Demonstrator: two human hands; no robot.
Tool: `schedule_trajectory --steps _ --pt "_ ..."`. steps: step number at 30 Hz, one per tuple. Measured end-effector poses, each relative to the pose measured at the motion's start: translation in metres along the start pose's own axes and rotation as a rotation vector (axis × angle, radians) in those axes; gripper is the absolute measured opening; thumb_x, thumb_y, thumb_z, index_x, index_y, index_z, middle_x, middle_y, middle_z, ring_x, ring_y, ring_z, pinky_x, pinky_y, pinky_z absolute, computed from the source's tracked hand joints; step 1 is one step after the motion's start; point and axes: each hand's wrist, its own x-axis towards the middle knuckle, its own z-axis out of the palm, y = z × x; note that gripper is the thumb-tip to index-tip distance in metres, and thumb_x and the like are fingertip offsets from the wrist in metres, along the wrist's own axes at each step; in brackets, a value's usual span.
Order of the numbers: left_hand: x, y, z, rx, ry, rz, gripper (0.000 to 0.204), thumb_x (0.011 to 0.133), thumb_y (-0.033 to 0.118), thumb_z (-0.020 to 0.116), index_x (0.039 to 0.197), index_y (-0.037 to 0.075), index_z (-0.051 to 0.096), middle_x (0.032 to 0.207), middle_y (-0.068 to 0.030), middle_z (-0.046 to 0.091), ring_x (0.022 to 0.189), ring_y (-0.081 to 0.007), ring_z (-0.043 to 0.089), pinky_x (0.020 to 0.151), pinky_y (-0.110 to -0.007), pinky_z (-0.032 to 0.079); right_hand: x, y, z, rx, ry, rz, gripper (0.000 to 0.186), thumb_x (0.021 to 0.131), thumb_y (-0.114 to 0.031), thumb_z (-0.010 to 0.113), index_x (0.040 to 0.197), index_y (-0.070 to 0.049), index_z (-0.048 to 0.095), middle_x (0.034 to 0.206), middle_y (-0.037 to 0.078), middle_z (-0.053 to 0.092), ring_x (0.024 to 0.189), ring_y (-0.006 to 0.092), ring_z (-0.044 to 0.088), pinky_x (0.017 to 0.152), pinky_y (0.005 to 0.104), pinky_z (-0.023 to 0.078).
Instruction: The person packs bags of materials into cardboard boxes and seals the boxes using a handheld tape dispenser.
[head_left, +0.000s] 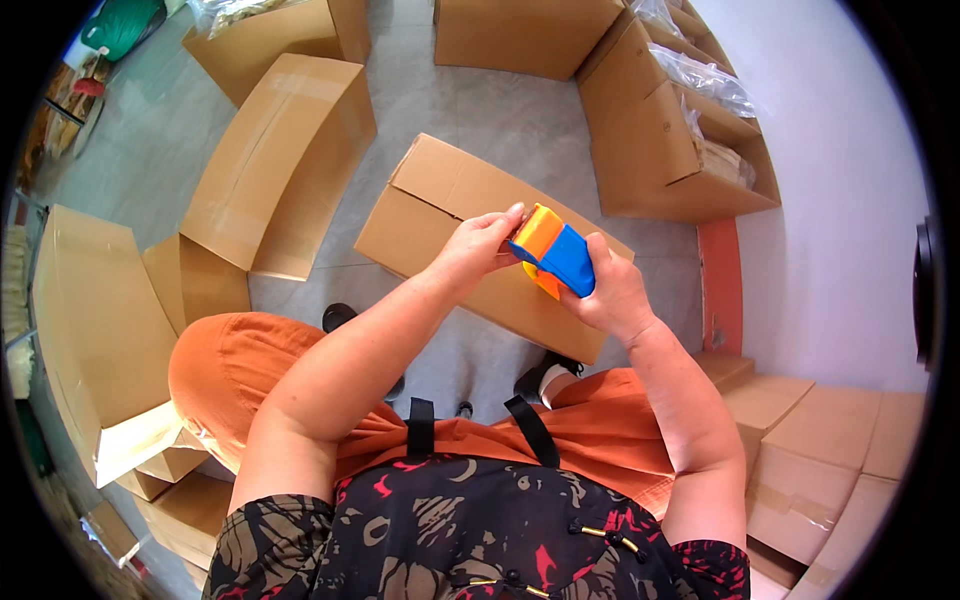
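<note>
Grey floor [500,110]; one brown carton [430,215] on it. Two hands above carton: right hand [615,290], fingers wrapped round blue end of one tape dispenser [568,258]; left hand [476,245], fingers at its orange end, cannot tell whether gripping.

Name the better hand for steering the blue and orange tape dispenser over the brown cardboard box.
Probably the right hand, gripping the dispenser by its blue body; the left hand is at its orange front.

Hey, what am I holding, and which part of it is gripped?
A tape dispenser: the right grip is around its blue end; the left grip is at its orange end, hold unclear.
</note>
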Motion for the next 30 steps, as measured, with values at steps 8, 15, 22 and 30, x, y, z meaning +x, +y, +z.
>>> schedule_trajectory --steps 8,15,22,30 --pt "0.013 -0.004 -0.010 0.257 0.169 0.232 0.030 0.101 0.030 0.060 0.099 0.002 0.072 0.088 -0.0039 0.069 0.081 -0.0114 0.067 0.075 -0.030 0.060 0.007 -0.011 -0.002 -0.010 0.032 -0.147 0.079 0.074 -0.030 0.083 0.145 -0.021 0.046 0.087 0.016 0.066 0.079 0.0356 0.068 0.069 0.0442 0.054" --pt "0.021 0.055 -0.116 0.351 0.385 0.362 0.030 0.100 0.035 0.064 0.092 0.009 0.073 0.074 0.0016 0.062 0.064 -0.0071 0.058 0.058 -0.024 0.050 0.022 -0.031 -0.013 -0.005 -0.132 -0.161 0.074 0.076 -0.042 0.083 0.143 -0.031 0.056 0.082 0.012 0.064 0.072 0.0282 0.066 0.068 0.0393 0.053" --pt "0.019 0.111 -0.263 0.546 0.833 0.423 0.026 0.100 0.035 0.062 0.093 0.012 0.072 0.075 0.0047 0.062 0.065 -0.0038 0.056 0.055 -0.021 0.046 0.065 -0.057 -0.005 -0.034 -0.235 -0.179 0.066 0.081 -0.051 0.074 0.142 -0.035 0.056 0.077 0.014 0.063 0.071 0.0311 0.067 0.067 0.0409 0.054" --pt "0.017 0.120 -0.236 0.414 0.631 0.440 0.027 0.101 0.032 0.061 0.094 0.010 0.075 0.076 0.0053 0.063 0.068 -0.0033 0.055 0.062 -0.021 0.049 0.048 -0.037 0.002 0.049 -0.094 -0.293 0.064 0.080 -0.034 0.077 0.141 -0.033 0.057 0.078 0.012 0.062 0.064 0.0294 0.066 0.061 0.0382 0.054"
